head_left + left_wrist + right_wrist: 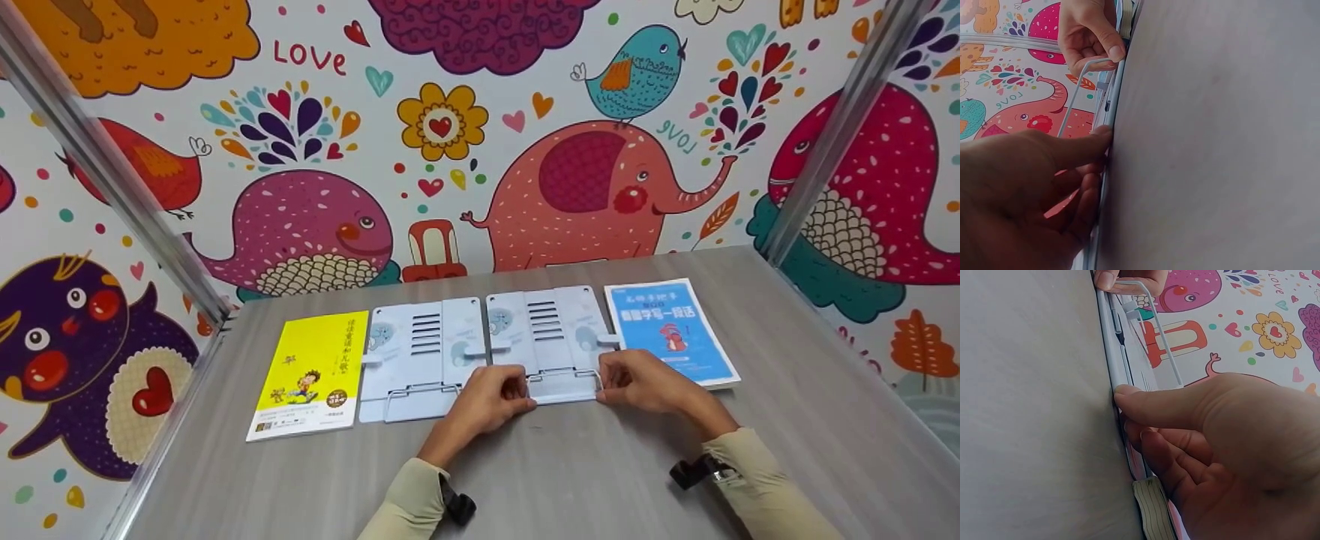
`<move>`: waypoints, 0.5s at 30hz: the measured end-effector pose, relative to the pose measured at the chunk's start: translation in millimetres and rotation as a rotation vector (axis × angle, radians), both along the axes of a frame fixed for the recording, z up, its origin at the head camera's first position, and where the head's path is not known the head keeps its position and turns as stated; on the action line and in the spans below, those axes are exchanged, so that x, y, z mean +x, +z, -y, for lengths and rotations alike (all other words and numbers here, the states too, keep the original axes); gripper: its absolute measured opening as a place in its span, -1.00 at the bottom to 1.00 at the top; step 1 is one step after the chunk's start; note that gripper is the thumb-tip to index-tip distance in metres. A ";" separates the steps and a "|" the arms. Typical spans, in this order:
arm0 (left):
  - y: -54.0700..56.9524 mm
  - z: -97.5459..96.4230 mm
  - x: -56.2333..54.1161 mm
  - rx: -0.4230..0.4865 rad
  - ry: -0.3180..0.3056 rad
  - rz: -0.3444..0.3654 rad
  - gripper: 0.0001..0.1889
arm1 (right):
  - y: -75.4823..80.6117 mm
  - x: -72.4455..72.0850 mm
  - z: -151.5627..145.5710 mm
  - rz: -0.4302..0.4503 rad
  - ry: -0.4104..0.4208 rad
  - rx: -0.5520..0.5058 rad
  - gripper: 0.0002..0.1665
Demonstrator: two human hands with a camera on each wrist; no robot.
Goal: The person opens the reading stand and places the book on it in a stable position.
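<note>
As I followed the head view from my remote post, a cartoon-printed wall (495,90) filled the upper frame, above a grey wood-grain surface (555,480). At centre on it I saw two pale stands side by side, a left stand (427,367) and a right stand (551,352), between a yellow book (311,375) at left and a blue book (667,330) at right. The left hand (487,397) and right hand (649,382) pinched the right stand's front edge, apart from each other. Between these hands rose a thin wire bracket (1166,342).
</note>
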State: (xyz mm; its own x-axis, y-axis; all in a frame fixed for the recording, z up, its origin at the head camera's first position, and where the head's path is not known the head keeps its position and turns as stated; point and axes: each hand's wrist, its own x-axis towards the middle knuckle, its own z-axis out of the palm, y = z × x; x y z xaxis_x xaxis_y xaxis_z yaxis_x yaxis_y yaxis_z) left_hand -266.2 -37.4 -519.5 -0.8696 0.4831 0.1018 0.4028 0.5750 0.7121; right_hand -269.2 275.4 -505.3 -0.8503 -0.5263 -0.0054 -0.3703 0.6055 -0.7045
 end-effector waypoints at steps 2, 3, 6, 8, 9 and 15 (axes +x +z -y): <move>-0.1 0.4 0.0 0.005 -0.001 -0.002 -0.80 | 0.0 -0.2 0.1 -0.003 -0.004 -0.001 -0.80; -0.5 0.5 -0.1 0.010 -0.001 -0.002 -0.80 | 0.1 -0.1 -0.1 -0.005 -0.005 -0.004 -0.80; -2.6 1.0 -0.6 0.026 -0.012 -0.004 -0.80 | -1.1 0.3 -0.7 -0.023 0.001 -0.024 -0.80; -4.0 1.4 -0.8 0.036 -0.022 -0.004 -0.80 | -2.4 0.7 -1.2 -0.035 0.005 -0.032 -0.79; -4.4 1.7 -1.0 0.042 -0.029 -0.004 -0.81 | -3.2 1.0 -1.4 -0.037 0.003 -0.033 -0.79; -0.7 4.8 -2.3 0.054 -0.071 0.027 -0.83 | -3.6 0.2 -1.6 -0.002 -0.022 -0.035 -0.78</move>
